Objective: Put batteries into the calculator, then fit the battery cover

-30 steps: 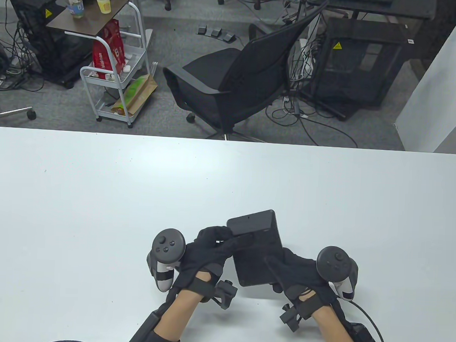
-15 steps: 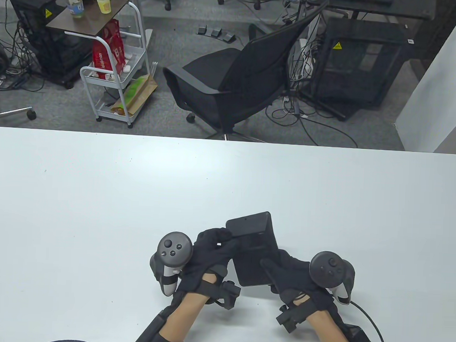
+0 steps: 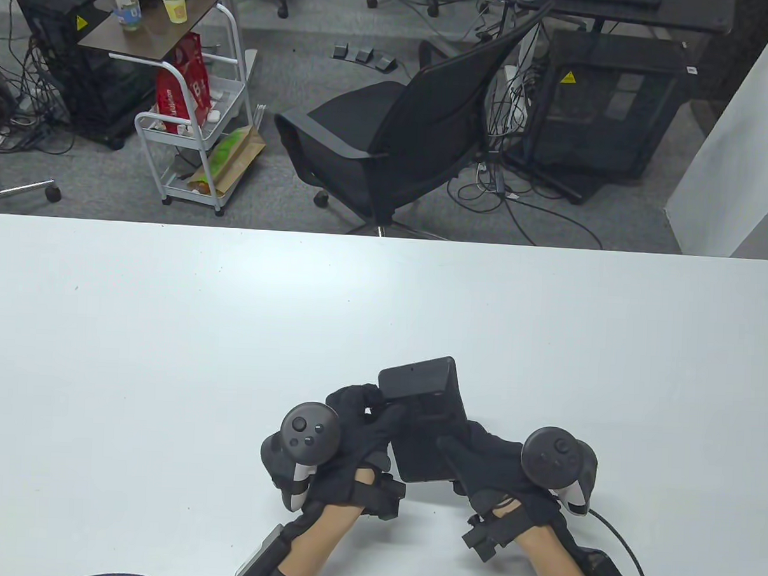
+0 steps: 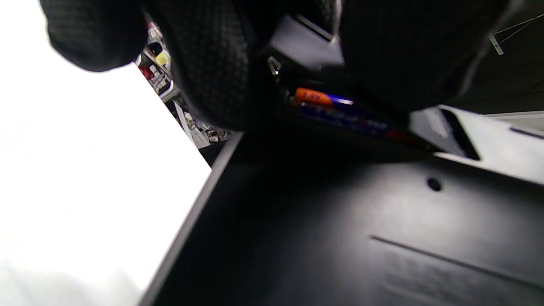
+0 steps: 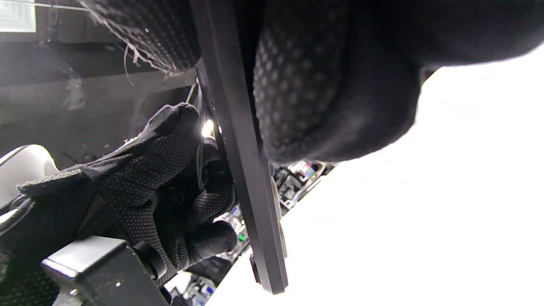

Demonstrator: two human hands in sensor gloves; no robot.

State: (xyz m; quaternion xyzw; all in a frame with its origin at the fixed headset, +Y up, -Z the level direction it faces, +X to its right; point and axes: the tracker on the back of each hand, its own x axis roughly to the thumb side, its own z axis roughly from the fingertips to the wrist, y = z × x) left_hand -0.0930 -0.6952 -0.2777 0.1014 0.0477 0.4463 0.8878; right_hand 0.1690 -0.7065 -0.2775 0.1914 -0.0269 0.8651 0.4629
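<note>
A black calculator (image 3: 425, 446) is held back side up just above the white table (image 3: 165, 355), near its front edge. My left hand (image 3: 379, 407) grips its left edge, with the thumb lying over the open battery bay. My right hand (image 3: 459, 453) grips its lower right corner, thumb on the back. In the left wrist view a blue and orange battery (image 4: 340, 111) lies in the bay of the calculator (image 4: 340, 238), partly under my fingers. The right wrist view shows the calculator (image 5: 242, 170) edge-on. I cannot make out a separate battery cover.
A black office chair (image 3: 390, 142) stands beyond the table's far edge. A white trolley (image 3: 193, 133) with cups and bags stands at the back left. A cable (image 3: 627, 553) runs from my right wrist along the table's front.
My left hand has moved right and rolled closer over the calculator's left edge. My right hand has shifted slightly left. The calculator has turned a little and stays held.
</note>
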